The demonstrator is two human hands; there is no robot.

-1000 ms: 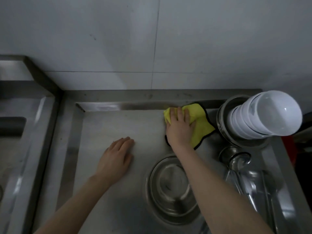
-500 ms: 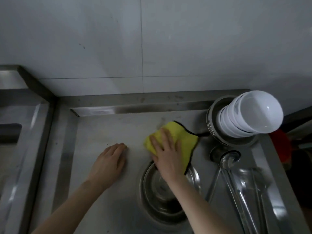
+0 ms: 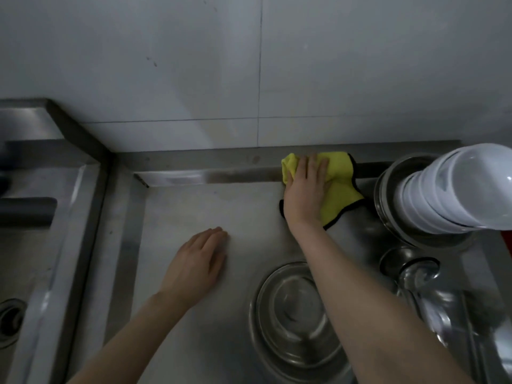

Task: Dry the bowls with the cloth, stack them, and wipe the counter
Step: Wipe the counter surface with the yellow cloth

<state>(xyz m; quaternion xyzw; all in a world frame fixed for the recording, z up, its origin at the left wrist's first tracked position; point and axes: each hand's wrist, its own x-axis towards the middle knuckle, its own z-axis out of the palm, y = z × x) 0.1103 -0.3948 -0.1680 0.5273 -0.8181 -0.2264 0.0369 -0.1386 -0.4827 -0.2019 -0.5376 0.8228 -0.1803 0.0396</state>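
Observation:
My right hand (image 3: 304, 195) presses flat on a yellow cloth (image 3: 339, 198) with a black hem, at the back of the steel counter (image 3: 216, 206) where it meets the raised back ledge. My left hand (image 3: 196, 268) lies flat on the counter, fingers together, holding nothing. A stack of white bowls (image 3: 454, 195) leans inside a steel basin (image 3: 393, 195) at the right. A single steel bowl (image 3: 293, 317) sits upright on the counter near me, partly hidden by my right forearm.
Steel ladles (image 3: 412, 273) and other utensils lie at the right front. A sink (image 3: 25, 245) with a drain (image 3: 8, 320) adjoins the counter on the left. White wall tiles (image 3: 249, 65) rise behind the ledge. Something red (image 3: 507, 239) shows at the right edge.
My right hand slid the cloth toward me to the steel bowl's rim, then back away to the rear ledge. My left hand stayed flat on the counter.

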